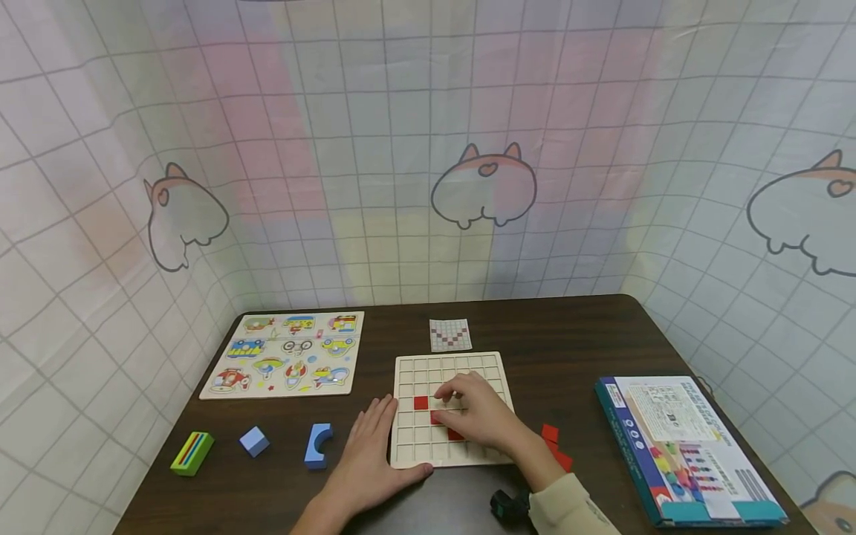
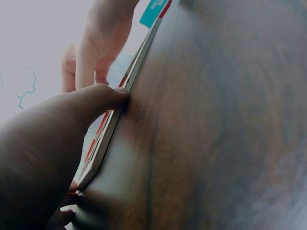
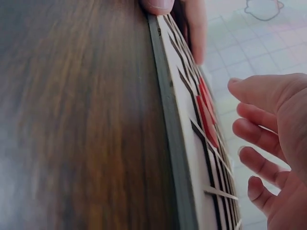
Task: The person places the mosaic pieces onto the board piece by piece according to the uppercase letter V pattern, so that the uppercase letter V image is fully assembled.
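A pale grid board lies flat in front of me, with red square tiles in a diagonal run of its cells. My left hand rests against the board's left and near edges, fingers straight. In the left wrist view, its thumb touches the board's rim. Over the board's middle hovers my right hand, partly covering the tiles. The right wrist view shows its loosely bent fingers apart from the board, with nothing seen between them and the thumb.
Loose red tiles lie right of the board, partly behind the right forearm. A pattern card lies beyond it. Leftward are a picture puzzle board, a green striped block, a blue cube and a blue arch. A box lies right.
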Demonstrator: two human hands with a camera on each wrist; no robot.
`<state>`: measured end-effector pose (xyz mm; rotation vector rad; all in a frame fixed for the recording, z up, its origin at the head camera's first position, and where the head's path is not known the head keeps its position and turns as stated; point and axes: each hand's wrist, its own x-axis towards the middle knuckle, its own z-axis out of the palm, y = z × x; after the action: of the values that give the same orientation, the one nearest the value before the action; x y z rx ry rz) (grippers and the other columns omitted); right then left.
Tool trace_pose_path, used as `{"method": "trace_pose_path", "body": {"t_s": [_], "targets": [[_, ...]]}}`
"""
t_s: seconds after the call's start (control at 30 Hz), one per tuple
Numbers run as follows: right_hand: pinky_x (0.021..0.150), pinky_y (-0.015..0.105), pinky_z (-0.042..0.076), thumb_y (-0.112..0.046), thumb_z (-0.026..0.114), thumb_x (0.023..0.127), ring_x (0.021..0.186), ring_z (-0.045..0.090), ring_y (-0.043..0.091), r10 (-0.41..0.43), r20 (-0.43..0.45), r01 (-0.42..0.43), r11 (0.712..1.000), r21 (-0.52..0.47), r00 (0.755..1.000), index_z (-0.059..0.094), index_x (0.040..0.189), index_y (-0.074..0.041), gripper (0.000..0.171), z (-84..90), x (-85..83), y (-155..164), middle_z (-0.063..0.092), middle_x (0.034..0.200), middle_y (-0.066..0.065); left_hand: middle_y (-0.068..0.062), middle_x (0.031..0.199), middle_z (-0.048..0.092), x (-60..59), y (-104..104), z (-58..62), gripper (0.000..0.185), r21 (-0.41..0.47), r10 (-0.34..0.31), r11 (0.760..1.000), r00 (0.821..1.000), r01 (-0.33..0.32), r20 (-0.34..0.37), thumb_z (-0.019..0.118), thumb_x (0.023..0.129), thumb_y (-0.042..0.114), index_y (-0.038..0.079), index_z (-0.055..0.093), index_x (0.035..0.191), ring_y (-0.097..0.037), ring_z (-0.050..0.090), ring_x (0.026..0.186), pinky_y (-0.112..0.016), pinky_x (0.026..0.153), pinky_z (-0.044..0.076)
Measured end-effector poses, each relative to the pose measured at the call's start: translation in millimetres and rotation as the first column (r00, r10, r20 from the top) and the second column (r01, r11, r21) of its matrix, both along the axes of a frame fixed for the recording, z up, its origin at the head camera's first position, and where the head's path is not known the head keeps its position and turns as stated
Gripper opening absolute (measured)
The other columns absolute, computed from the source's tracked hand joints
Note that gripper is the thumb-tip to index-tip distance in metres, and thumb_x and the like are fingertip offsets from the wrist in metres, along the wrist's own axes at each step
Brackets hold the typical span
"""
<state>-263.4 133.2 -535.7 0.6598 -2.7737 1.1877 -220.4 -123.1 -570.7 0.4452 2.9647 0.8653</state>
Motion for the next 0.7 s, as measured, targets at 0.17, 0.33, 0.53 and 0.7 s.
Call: {"method": "trace_pose_path", "body": {"t_s": [0.17, 0.33, 0.53, 0.7], "targets": [[0.096, 0.040, 0.054, -0.028, 0.086, 0.096, 0.110, 0.061, 0.022, -0.007, -0.001, 0.007, 1.000, -0.005, 1.000, 0.081, 0.116, -0.018, 0.023, 3.2, 6.5, 8.7, 0.076, 0.112, -0.002, -0.010, 0.182, 0.034, -1.7, -0.6, -1.2, 0.136, 0.009, 0.003, 1.000, 1.000, -0.003, -0.006, 0.078, 0.075, 0.093, 0.011, 0.034, 0.175, -0.037, 0.022, 0.173, -0.063, 0.140, 0.021], [0.097, 0.042, 0.055, -0.029, 0.085, 0.097, 0.112, 0.061, 0.023, -0.002, -0.010, 0.002, 1.000, 0.005, 1.000, 0.080, 0.118, -0.018, 0.023, 2.4, 11.1, 19.1, 0.077, 0.116, -0.003, -0.010, 0.182, 0.035, -2.1, -1.7, -2.3, 0.136, 0.020, 0.012, 1.000, 1.000, -0.012, 0.001, 0.078, 0.075, 0.093, 0.011, 0.035, 0.174, -0.037, 0.024, 0.173, -0.063, 0.140, 0.022], [0.098, 0.048, 0.058, -0.025, 0.086, 0.097, 0.113, 0.062, 0.026, -0.007, -0.016, 0.007, 1.000, -0.006, 1.000, 0.080, 0.117, -0.017, 0.023, 3.8, 13.6, 29.4, 0.078, 0.117, 0.000, -0.009, 0.182, 0.035, -2.8, -1.6, -2.6, 0.135, 0.020, 0.017, 1.000, 1.000, -0.017, 0.011, 0.076, 0.075, 0.094, 0.013, 0.035, 0.174, -0.036, 0.024, 0.173, -0.064, 0.140, 0.022], [0.099, 0.047, 0.058, -0.028, 0.085, 0.099, 0.115, 0.062, 0.025, -0.025, 0.000, 0.025, 1.000, 0.008, 1.000, 0.080, 0.119, -0.018, 0.023, 6.1, 17.6, 38.2, 0.078, 0.121, -0.001, -0.009, 0.182, 0.035, -2.1, -0.7, -0.8, 0.133, 0.031, 0.017, 0.999, 1.000, -0.018, 0.022, 0.077, 0.075, 0.093, 0.014, 0.035, 0.174, -0.036, 0.024, 0.172, -0.066, 0.139, 0.022]]}}
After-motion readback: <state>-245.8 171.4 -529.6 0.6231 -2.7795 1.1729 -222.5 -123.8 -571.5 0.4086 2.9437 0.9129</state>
